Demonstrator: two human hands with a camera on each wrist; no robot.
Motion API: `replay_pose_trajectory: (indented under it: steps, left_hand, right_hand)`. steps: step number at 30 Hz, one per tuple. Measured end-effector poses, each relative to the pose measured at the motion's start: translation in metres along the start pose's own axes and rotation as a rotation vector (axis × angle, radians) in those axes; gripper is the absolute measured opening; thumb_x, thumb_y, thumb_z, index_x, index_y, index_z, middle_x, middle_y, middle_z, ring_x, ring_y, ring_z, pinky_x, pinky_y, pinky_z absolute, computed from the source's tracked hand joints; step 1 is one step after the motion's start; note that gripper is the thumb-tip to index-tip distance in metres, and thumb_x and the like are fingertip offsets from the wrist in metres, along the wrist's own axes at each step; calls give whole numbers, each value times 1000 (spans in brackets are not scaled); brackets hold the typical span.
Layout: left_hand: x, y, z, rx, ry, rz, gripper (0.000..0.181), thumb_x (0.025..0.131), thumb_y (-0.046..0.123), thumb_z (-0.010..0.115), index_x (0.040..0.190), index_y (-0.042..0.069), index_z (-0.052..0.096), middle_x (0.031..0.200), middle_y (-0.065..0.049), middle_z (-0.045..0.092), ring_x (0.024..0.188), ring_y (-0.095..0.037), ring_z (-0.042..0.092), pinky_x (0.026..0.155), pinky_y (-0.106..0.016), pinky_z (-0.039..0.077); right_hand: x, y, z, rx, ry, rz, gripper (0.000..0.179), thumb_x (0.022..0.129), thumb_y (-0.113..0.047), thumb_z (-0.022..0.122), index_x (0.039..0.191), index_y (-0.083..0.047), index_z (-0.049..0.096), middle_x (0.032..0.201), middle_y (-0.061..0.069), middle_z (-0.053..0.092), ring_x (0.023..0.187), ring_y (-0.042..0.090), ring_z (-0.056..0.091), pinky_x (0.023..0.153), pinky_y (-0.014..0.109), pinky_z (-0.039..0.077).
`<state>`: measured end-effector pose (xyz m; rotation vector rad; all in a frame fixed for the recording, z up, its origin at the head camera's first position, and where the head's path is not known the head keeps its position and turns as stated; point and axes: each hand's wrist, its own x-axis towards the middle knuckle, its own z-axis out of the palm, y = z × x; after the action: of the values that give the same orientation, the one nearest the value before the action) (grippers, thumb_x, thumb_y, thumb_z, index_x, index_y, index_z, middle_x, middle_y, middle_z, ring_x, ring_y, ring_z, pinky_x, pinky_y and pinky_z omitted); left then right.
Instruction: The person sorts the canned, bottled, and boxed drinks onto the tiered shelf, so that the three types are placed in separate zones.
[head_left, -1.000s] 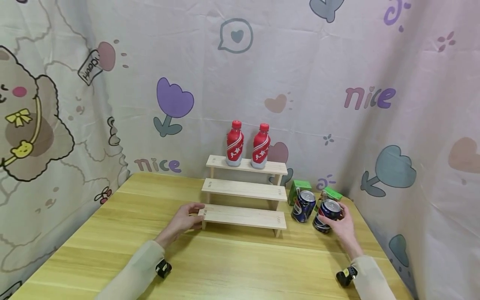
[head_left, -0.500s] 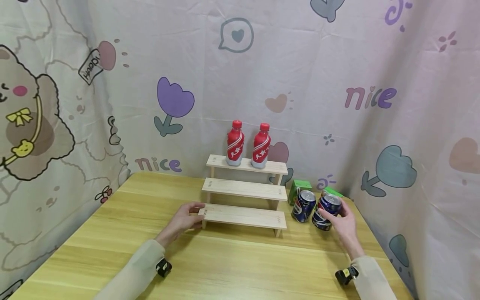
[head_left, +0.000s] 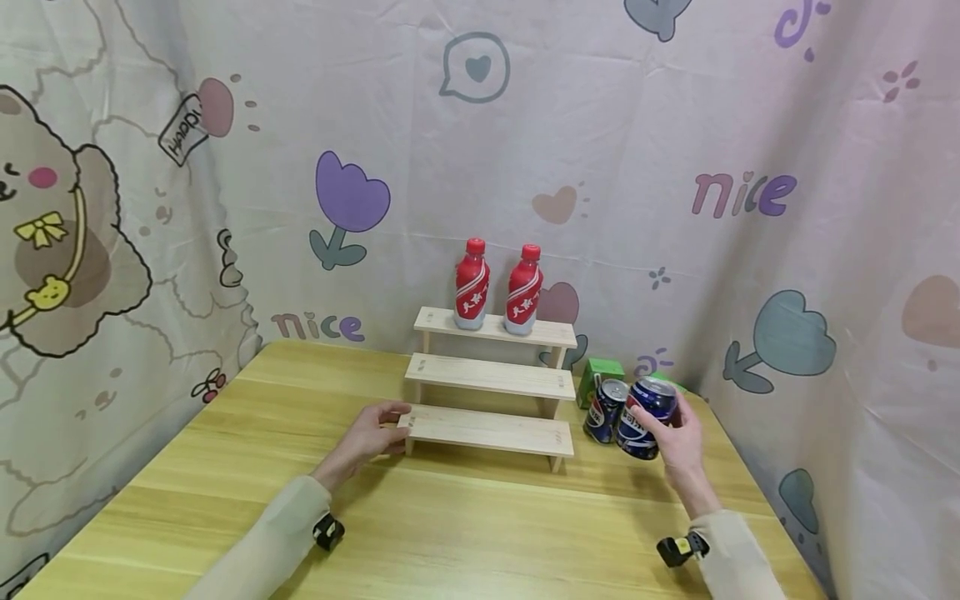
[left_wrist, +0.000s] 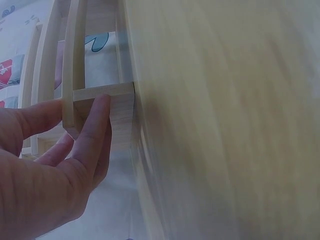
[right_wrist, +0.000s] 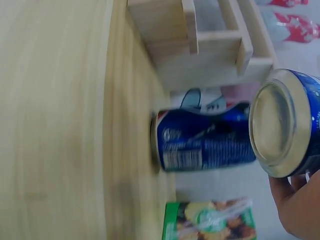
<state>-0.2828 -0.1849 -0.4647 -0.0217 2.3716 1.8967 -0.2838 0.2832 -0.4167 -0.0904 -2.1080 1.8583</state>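
Observation:
My right hand [head_left: 684, 442] grips a blue soda can [head_left: 645, 421], thumb across its near side, and holds it tilted above the table. In the right wrist view the bare bottom of this can [right_wrist: 272, 125] shows, off the table. A second blue soda can [head_left: 599, 417] stands upright just left of it, partly overlapped. At the left end of a three-step wooden display shelf [head_left: 480, 431], my left hand [head_left: 369, 435] holds the lowest board. Its thumb lies on the board's top and a finger touches the leg [left_wrist: 122, 107], as the left wrist view shows.
Two red bottles, one on the left [head_left: 472, 292] and one on the right [head_left: 522, 293], stand on the top step. A green drink carton [head_left: 602, 368] stands behind the cans; another green-topped carton [head_left: 666, 382] is mostly hidden. A printed curtain [head_left: 480, 150] hangs behind the wooden table [head_left: 465, 533].
My right hand has lifted the soda can off the table, moving it slightly left and tilting it, so it overlaps the standing can. The left hand keeps its hold on the shelf.

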Motion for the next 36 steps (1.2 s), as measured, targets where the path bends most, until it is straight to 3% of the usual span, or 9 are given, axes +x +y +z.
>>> replay_pose_trajectory:
  steps: [5,13,24,31,36]
  left_hand:
    - [2,-2,1,1,10,-7,43,91,-3,61,134,-2,53,132,-29,50,95,-27,65,81,-41,62]
    - [4,1,1,-2,9,0,43,91,-3,62,133,-2,53,132,-30,50,97,-29,65,81,-41,62]
    - [4,3,1,3,8,12,42,91,-4,61,133,-3,53,130,-30,52,96,-28,65,80,-42,62]
    - [3,-2,1,-1,21,-3,42,91,-5,61,132,-2,54,128,-28,53,92,-24,65,80,-41,62]
    - [1,-3,3,-9,22,9,42,91,-5,62,132,-3,54,126,-29,54,92,-25,65,79,-41,62]
  right_hand:
    - [-4,-4,15,48,-30,-20,64,86,-9,74,143,-17,46,111,-13,59,104,4,58,84,15,53]
    - [-6,-13,39,12,-73,-39,70,87,-11,73,148,-18,41,120,-3,53,106,8,55,85,16,51]
    - [-5,-21,78,57,-145,-148,64,80,-3,78,138,-13,52,113,-7,62,105,10,60,89,23,53]
    - [-6,-22,103,29,-198,-119,71,79,-7,81,142,-12,49,129,13,61,110,12,60,91,17,52]
    - [-4,-26,118,4,-218,-116,72,79,-11,82,143,-13,49,132,16,61,111,18,61,92,21,52]
